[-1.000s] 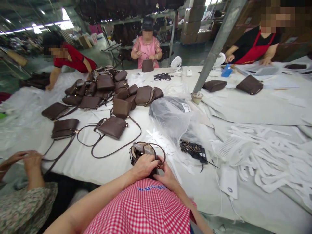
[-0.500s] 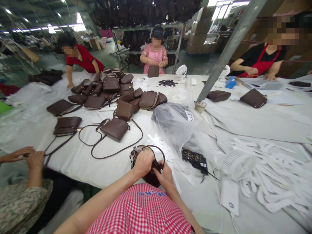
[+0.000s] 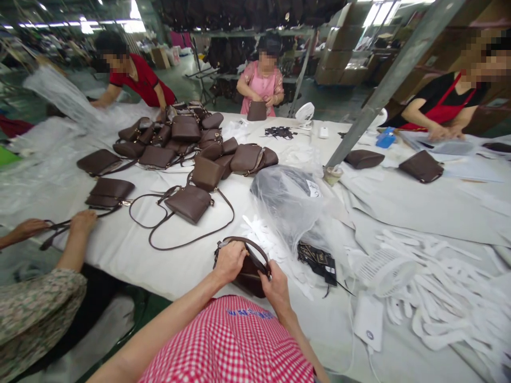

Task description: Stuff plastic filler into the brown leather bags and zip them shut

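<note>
A dark brown bag (image 3: 249, 276) with a curved handle (image 3: 255, 246) lies at the table's near edge, close against the checked apron. My left hand (image 3: 231, 260) is closed on the bag's upper left rim, near the base of the handle. On the other side, my right hand (image 3: 274, 281) pinches the right rim where the handle meets it. The inside of the bag is mostly hidden by my hands. White strips lie just beyond and to the right of the bag.
Brown bags (image 3: 186, 129) are heaped at the back left. A clear plastic bag (image 3: 285, 199) with dark contents, black tags (image 3: 317, 260), a white fan (image 3: 385, 274) and a white strip pile (image 3: 443, 298) lie right. A co-worker's hand (image 3: 83, 221) holds a strap at left.
My left hand has shifted slightly up on the rim, and my right hand has moved a little right. The bag's front shows more. The left co-worker's hands moved with the strap.
</note>
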`<state>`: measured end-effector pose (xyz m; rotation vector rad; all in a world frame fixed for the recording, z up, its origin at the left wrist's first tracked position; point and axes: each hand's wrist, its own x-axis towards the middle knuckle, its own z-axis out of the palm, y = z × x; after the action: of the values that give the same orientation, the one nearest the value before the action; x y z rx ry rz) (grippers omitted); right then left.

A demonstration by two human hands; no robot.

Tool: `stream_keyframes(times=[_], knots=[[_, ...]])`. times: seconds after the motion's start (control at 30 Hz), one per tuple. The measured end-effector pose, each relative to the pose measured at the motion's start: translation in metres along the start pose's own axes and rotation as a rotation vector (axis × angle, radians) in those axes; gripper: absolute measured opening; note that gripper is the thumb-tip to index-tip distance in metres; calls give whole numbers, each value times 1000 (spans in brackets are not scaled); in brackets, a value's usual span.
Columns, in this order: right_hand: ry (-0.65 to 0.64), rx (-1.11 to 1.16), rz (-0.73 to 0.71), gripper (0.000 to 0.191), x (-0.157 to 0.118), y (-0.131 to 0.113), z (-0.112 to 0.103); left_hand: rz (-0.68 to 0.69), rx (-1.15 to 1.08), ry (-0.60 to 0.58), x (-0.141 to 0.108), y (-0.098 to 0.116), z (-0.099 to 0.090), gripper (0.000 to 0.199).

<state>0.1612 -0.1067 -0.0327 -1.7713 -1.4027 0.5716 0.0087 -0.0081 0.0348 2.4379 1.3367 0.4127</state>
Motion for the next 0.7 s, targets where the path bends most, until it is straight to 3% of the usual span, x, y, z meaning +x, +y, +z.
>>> stream_keyframes(times=[0.07,0.2,0.3,0.47,0.7], knots=[[-28,9,24,4,-3,4,-5,50,27,-53,2,7,4,16],[-128,28,-76,27,-2,0,-17,246,99,-179,1,24,15,11],[-144,-3,-130,29,8,-8,-19,261,130,-224,-2,31,21,14],[-93,-105,-49,8,15,-13,-8,179,182,-194,-2,28,22,17],[-116,-161,-35,3,3,-19,-7,247,182,-61,-10,-2,20,15]])
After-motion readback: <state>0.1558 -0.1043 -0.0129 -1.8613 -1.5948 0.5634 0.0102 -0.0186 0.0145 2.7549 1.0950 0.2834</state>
